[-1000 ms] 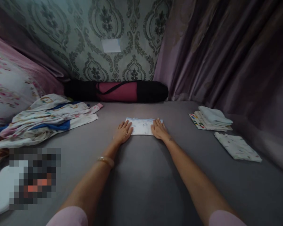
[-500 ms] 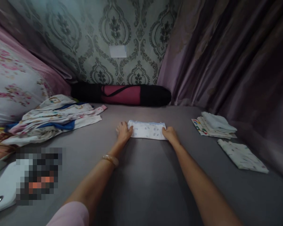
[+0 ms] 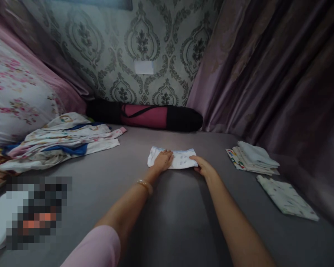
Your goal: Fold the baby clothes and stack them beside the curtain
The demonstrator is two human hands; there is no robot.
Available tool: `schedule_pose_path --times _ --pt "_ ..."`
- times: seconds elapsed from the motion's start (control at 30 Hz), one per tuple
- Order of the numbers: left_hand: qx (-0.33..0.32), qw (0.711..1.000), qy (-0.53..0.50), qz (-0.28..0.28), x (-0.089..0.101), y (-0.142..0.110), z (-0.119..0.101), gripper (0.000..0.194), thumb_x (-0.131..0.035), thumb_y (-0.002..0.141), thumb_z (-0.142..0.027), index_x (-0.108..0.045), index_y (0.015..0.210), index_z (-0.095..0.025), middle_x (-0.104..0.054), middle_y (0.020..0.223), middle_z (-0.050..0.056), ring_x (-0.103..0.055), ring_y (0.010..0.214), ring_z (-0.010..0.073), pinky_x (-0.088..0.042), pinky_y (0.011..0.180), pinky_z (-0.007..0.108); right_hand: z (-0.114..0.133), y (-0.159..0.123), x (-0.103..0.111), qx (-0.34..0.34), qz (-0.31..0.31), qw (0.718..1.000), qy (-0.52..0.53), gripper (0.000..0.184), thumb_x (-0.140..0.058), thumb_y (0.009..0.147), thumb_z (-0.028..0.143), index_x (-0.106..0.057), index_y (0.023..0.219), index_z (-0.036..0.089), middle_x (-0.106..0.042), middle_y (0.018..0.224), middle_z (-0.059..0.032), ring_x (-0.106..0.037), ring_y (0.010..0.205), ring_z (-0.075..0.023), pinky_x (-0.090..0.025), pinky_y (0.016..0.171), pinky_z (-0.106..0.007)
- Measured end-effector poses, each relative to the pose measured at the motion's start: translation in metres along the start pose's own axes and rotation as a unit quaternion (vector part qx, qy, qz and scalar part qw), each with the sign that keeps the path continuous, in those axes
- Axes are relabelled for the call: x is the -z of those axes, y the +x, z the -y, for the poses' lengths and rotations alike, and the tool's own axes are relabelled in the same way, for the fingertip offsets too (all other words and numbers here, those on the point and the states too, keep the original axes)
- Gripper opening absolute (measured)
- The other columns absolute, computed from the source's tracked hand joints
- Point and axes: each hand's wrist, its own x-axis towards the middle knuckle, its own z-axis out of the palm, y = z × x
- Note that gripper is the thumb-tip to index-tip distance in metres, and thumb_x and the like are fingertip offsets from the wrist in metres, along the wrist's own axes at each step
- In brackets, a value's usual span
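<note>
Just below the middle of the frame, a folded white cloth [image 3: 180, 160] lies on the grey sheet [image 3: 169, 218], small bluish marks on its face and a pale blue strip along its far edge. And both hands are on it! The left hand [image 3: 164, 160] lies across its left half, palm down, fingers stretched out and gripping nothing. Over at the cloth's right end, the right hand [image 3: 203, 166] has the edge pinched, thumb on top, the other fingers curled underneath. A bangle [image 3: 145, 186] circles the left wrist, and a pink sleeve [image 3: 100, 244] comes in from the bottom edge.

Out to the right of the frame, a stack of folded cloths [image 3: 256, 157] sits with a pale blue piece on top, and nearer, just apart from it, a patterned folded cloth [image 3: 288, 196] lies flat. Across to the left side, it's a loose heap of clothes [image 3: 69, 139] beside a flowered pillow [image 3: 16, 89]. Beyond the hands, against the patterned wall [image 3: 108, 44], a long black and dark pink bag [image 3: 143, 116] stretches sideways. Lower left, a white object [image 3: 2, 218] is partly hidden by a blurred patch.
</note>
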Motion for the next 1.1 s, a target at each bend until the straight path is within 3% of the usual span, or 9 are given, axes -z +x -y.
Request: schedule_pose_path --times 0.2,0.33,0.53,0.7,0.77,0.9,1.0,1.1 --pt "0.060 0.998 0.033 0.010 -0.009 -0.005 -0.002 0.046 -0.026 0.098 -0.035 -0.045 0.138 -0.020 -0.044 0.146 0.008 -0.030 0.139 0.0293 -0.018 0.113 0.056 0.007 -0.006 0.000 -0.022 0.050 0.992 0.114 0.024 -0.050 0.080 0.013 -0.038 0.061 0.021 -0.036 0.039 0.0099 -0.026 0.030 -0.0033 -0.017 0.028 -0.014" --pt "0.062 0.996 0.063 0.019 -0.006 -0.006 -0.006 0.049 -0.023 0.098 -0.039 -0.041 0.141 -0.023 -0.040 0.148 0.007 -0.029 0.139 0.0308 -0.017 0.112 0.057 0.019 -0.011 -0.012 -0.001 0.076 0.987 0.145 0.025 -0.054 0.077 0.014 -0.037 0.061 0.021 -0.034 0.039 0.0107 -0.025 0.030 -0.0032 -0.017 0.027 -0.013" --pt "0.057 0.995 0.066 0.045 0.001 -0.007 -0.008 0.048 -0.024 0.098 -0.033 -0.040 0.141 -0.018 -0.036 0.150 0.011 -0.027 0.139 0.0324 -0.016 0.110 0.061 0.041 -0.022 -0.061 0.035 0.113 0.984 0.130 0.018 -0.057 0.074 0.016 -0.043 0.063 0.019 -0.040 0.043 0.0098 -0.030 0.032 -0.0024 -0.019 0.028 -0.012" --pt "0.031 0.998 0.013 0.045 0.000 -0.004 -0.002 0.036 -0.054 0.082 -0.023 -0.062 0.117 -0.020 -0.050 0.139 0.014 -0.031 0.136 0.0372 -0.013 0.110 0.063 0.040 -0.030 -0.109 0.058 0.111 0.991 0.050 0.017 -0.055 0.075 0.014 -0.045 0.061 0.018 -0.043 0.042 0.0084 -0.036 0.032 -0.0032 -0.024 0.030 -0.012" --pt "0.017 0.999 -0.017 0.022 0.003 -0.006 0.004 0.035 -0.061 0.076 -0.021 -0.064 0.111 -0.022 -0.055 0.133 0.012 -0.035 0.134 0.0363 -0.013 0.111 0.060 0.039 -0.032 -0.120 0.070 0.103 0.992 0.003 0.012 -0.055 0.075 0.014 -0.049 0.065 0.018 -0.046 0.042 0.0079 -0.038 0.032 -0.0039 -0.027 0.031 -0.012" --pt "0.035 0.998 -0.024 -0.050 0.017 -0.016 0.027 0.047 -0.061 0.077 -0.023 -0.056 0.124 -0.018 -0.046 0.140 0.016 -0.035 0.134 0.0319 -0.021 0.112 0.053 0.037 -0.031 -0.129 0.096 0.083 0.988 -0.083 0.009 -0.053 0.079 0.016 -0.052 0.071 0.018 -0.049 0.042 0.0075 -0.040 0.032 -0.0051 -0.030 0.032 -0.014" --pt "0.112 0.983 -0.075 -0.125 0.025 -0.025 0.051 0.034 -0.054 0.084 -0.023 -0.060 0.117 -0.017 -0.053 0.132 0.015 -0.047 0.124 0.0260 -0.035 0.105 0.045 0.033 -0.028 -0.137 0.113 0.069 0.981 -0.142 0.009 -0.057 0.079 0.019 -0.053 0.070 0.018 -0.049 0.043 0.0066 -0.042 0.033 -0.0061 -0.029 0.032 -0.015" --pt "0.207 0.948 -0.168 -0.177 0.025 -0.031 0.071 0.020 -0.053 0.085 -0.025 -0.068 0.092 -0.014 -0.065 0.102 0.010 -0.060 0.100 0.0200 -0.046 0.090 0.034 0.024 -0.024 -0.152 0.139 0.061 0.966 -0.210 0.007 -0.062 0.076 0.022 -0.057 0.072 0.018 -0.051 0.044 0.0051 -0.045 0.035 -0.0080 -0.032 0.034 -0.017"
